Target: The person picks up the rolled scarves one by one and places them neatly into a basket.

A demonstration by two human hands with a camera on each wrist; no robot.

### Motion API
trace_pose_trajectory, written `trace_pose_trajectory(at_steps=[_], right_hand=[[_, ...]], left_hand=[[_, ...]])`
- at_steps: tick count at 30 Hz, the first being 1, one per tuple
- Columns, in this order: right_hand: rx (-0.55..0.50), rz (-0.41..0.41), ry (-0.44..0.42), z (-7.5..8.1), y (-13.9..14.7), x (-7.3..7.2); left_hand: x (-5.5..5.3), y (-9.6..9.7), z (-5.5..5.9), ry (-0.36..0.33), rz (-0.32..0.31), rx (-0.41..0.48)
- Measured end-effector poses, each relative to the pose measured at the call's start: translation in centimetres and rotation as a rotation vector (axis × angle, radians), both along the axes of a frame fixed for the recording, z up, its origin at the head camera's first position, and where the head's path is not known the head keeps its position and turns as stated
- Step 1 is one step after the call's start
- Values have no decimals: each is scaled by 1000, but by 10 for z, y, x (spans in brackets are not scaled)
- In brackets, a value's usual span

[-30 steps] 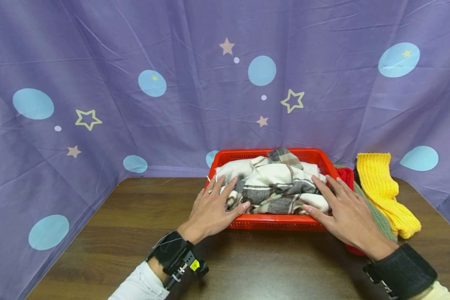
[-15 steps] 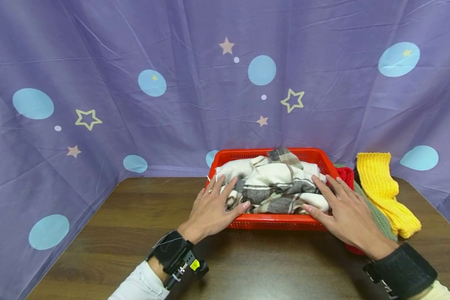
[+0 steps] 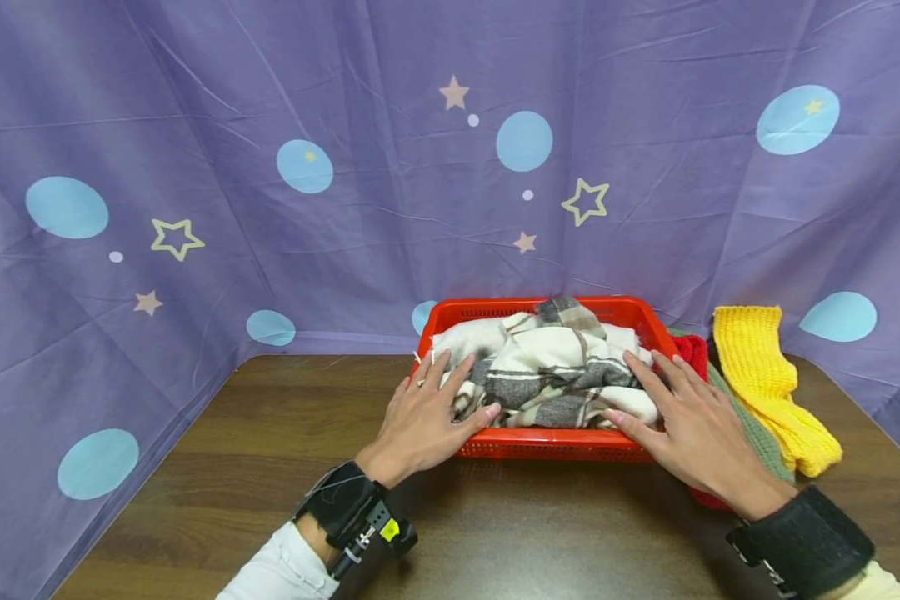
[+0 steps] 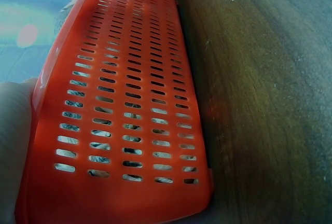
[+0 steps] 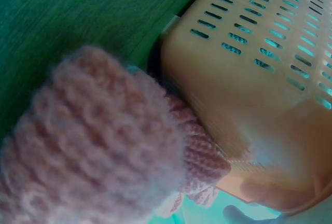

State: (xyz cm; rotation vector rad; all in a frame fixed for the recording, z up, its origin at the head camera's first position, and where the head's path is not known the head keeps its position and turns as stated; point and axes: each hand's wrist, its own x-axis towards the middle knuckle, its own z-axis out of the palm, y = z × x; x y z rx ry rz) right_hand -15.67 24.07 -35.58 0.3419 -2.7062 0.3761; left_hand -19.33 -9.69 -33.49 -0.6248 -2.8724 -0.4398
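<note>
A red plastic basket with slotted walls stands on the table, filled with a crumpled plaid scarf in white, grey and beige. Over its front left corner rests my left hand, fingers spread and straight, thumb along the front rim. My right hand lies the same way over the front right corner, fingertips at the scarf's edge. Neither hand grips anything. In the left wrist view the basket's front wall fills the middle, with part of the left hand at the edge.
Right of the basket lie a yellow knitted scarf, a green knitted piece and a red knitted piece. Close to the right wrist camera is a bulky ribbed knit. A purple curtain hangs behind the wooden table.
</note>
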Motion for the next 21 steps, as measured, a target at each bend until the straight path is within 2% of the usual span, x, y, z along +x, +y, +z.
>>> trace_pose_trajectory(at_steps=[21], right_hand=[[6, -1, -3, 0, 0, -1]], left_hand=[[0, 0, 0, -4, -4, 5]])
